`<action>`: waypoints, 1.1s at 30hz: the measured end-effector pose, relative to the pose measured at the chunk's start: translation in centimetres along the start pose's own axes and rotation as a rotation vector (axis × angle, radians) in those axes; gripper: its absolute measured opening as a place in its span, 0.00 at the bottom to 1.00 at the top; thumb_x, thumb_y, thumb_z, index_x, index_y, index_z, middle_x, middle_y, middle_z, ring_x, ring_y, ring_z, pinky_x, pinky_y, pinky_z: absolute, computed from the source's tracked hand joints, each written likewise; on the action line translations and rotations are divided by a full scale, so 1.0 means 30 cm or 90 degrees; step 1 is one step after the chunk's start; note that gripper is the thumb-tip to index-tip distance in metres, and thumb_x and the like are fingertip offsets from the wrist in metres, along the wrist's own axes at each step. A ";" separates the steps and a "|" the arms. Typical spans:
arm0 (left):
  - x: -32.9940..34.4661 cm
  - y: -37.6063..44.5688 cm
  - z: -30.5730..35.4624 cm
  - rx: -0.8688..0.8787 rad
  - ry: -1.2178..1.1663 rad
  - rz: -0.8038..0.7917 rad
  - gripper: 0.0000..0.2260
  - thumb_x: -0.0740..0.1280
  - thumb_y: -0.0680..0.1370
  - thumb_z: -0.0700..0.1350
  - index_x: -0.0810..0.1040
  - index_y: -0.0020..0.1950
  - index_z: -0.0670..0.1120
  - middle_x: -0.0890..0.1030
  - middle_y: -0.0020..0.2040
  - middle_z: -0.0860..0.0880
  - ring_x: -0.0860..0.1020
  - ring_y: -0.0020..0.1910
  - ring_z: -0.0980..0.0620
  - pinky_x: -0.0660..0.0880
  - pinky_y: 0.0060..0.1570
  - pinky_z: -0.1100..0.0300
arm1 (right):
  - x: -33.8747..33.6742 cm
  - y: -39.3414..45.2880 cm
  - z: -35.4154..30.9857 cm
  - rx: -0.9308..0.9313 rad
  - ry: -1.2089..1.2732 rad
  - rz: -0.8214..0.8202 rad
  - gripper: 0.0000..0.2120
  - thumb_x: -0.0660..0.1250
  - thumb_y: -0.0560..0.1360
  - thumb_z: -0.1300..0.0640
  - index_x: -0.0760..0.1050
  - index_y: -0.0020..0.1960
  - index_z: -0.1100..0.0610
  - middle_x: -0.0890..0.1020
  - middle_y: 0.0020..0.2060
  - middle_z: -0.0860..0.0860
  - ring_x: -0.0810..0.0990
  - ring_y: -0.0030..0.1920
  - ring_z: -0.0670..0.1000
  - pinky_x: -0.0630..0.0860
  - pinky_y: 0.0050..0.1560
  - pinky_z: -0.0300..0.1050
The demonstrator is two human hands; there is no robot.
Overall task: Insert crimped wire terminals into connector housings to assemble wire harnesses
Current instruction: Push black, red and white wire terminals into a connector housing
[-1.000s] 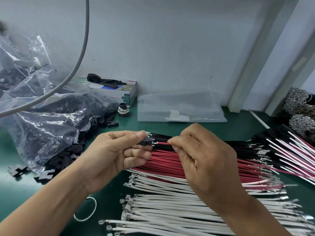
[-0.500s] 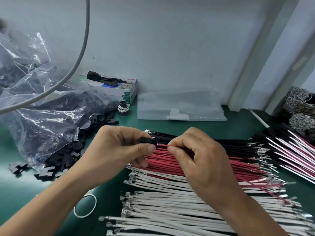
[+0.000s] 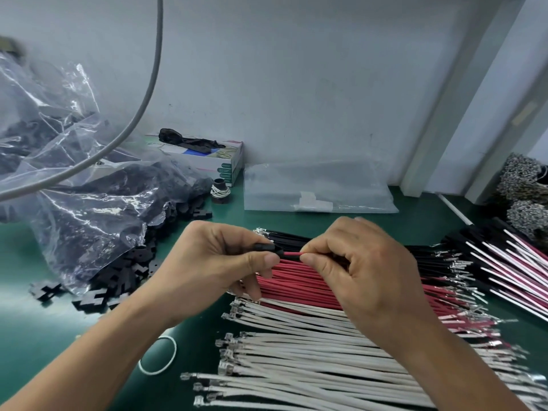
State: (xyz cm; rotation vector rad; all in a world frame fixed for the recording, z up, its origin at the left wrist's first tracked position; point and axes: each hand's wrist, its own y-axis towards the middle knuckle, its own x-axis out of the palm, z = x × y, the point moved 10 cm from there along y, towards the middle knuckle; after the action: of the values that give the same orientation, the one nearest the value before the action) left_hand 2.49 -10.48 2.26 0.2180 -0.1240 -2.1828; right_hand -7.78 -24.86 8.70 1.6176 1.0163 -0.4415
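Head view: left hand point(image 3: 219, 262) pinches a black connector housing point(image 3: 264, 247) above the green tabletop's point(image 3: 44, 336) middle; right hand point(image 3: 361, 268) pinches a red wire point(image 3: 292, 253). Its metal terminal, visible a second ago, has vanished inside the housing, so insertion looks nearly complete.

Red wire point(image 3: 292, 253) end-on in black connector housing point(image 3: 264, 247)

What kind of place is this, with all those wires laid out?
Probably a wire-harness assembly bench in a small factory. Rows of cut white wires and red wires with metal terminals lie on a green mat, beside a plastic bag of black connector housings.
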 end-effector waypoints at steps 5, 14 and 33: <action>-0.031 0.002 -0.014 -0.005 0.001 0.042 0.08 0.78 0.70 0.48 0.88 0.45 0.47 0.86 0.37 0.42 0.83 0.29 0.47 0.77 0.27 0.62 | 0.006 -0.031 -0.052 -0.003 0.039 -0.178 0.11 0.70 0.69 0.37 0.81 0.46 0.42 0.78 0.45 0.39 0.78 0.47 0.43 0.72 0.43 0.39; -0.026 0.001 -0.020 0.004 0.008 0.059 0.07 0.78 0.70 0.48 0.88 0.45 0.48 0.86 0.36 0.44 0.82 0.28 0.48 0.77 0.27 0.61 | 0.167 -0.143 -0.122 -0.039 0.014 -0.377 0.20 0.67 0.67 0.32 0.73 0.56 0.38 0.75 0.49 0.33 0.73 0.49 0.33 0.64 0.42 0.28; -0.035 0.006 -0.028 0.018 0.013 0.061 0.08 0.78 0.70 0.50 0.88 0.47 0.49 0.87 0.38 0.43 0.83 0.29 0.48 0.78 0.28 0.60 | 0.113 -0.129 -0.053 0.115 0.068 -0.298 0.07 0.74 0.69 0.54 0.80 0.42 0.43 0.80 0.42 0.33 0.80 0.44 0.40 0.74 0.41 0.34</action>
State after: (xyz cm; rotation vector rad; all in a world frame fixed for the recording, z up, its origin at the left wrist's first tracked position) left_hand 3.41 -9.74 1.59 0.2459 -0.1516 -2.0838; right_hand -9.33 -22.06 4.38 1.5680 1.4802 -0.7858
